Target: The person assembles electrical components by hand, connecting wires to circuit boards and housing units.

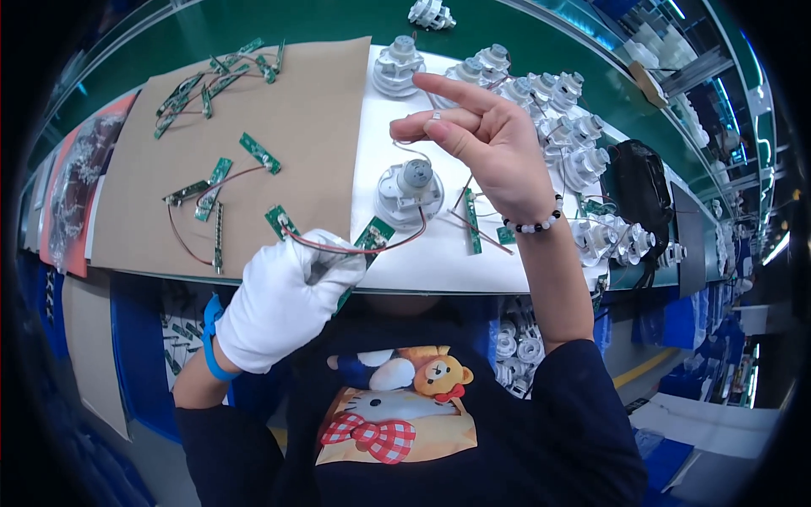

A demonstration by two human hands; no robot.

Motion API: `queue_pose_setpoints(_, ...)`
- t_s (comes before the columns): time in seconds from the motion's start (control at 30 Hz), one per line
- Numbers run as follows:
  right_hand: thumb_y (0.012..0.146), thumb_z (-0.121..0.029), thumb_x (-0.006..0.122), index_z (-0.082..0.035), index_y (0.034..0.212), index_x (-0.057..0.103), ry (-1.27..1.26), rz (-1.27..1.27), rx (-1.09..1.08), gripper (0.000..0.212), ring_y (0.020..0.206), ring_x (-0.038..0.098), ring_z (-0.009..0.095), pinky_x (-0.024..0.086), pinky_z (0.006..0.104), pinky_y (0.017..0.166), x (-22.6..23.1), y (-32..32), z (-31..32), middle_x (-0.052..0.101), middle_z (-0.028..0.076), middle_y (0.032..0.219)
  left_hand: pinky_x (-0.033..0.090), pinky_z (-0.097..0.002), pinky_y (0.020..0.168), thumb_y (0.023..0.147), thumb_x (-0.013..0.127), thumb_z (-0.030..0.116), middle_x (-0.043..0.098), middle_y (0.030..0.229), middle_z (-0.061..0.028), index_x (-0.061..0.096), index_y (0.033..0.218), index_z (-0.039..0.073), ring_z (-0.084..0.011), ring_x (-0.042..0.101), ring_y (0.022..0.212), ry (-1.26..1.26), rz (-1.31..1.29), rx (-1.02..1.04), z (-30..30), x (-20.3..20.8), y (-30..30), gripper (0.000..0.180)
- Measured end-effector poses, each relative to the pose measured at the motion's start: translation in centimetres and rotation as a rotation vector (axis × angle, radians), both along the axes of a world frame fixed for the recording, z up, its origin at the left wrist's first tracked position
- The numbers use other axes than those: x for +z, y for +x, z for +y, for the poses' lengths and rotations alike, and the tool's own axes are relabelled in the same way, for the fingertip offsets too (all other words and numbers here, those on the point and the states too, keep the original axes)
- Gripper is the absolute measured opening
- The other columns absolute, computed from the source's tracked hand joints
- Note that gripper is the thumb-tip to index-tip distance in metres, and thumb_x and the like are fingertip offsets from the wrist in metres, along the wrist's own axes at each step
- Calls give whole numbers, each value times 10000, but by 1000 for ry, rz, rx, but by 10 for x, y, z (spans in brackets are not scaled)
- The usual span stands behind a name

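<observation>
My left hand [283, 296], in a white glove, is closed on a small green circuit board [374, 233] at the table's front edge. Another green board [279, 221] sticks out beside the glove, joined by red and dark wires. My bare right hand [507, 148] pinches a small white connector [437, 117] between thumb and fingers, its index finger stretched out. From that connector a thin pale wire runs down to a white round motor unit [410, 198] with a grey motor on top. This unit stands upright on the white sheet, between my hands.
Several more white motor units [568, 135] crowd the right side behind my right hand. Brown cardboard [312, 110] on the left carries several wired green boards [221, 80]. One loose board [471, 221] lies near my right wrist. A black bag [640, 190] lies farther right.
</observation>
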State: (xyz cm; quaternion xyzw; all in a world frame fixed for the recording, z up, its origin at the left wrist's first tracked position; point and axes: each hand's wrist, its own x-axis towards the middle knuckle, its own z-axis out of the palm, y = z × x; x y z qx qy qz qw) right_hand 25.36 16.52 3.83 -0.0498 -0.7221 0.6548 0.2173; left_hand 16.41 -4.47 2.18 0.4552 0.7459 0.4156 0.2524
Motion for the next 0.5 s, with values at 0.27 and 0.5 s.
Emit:
queue_pose_setpoints(0.27,816,-94,613,45,862,593,-310,12,177,147,763,643,164,509,222,699,-20,2,-2,649,134,788,416,-212,533,810,611,90,571,642,-38,599,819,-1,-62,513,578,85,0,-10,3,-4,1,92)
queue_pose_setpoints(0.5,754,4,629,25,877,654,192,93,-20,127,689,636,149,498,228,628,-12,9,-20,654,110,766,432,-215,552,813,605,89,581,664,-49,599,836,-2,-72,530,593,78,12,-5,0,-5,0,94)
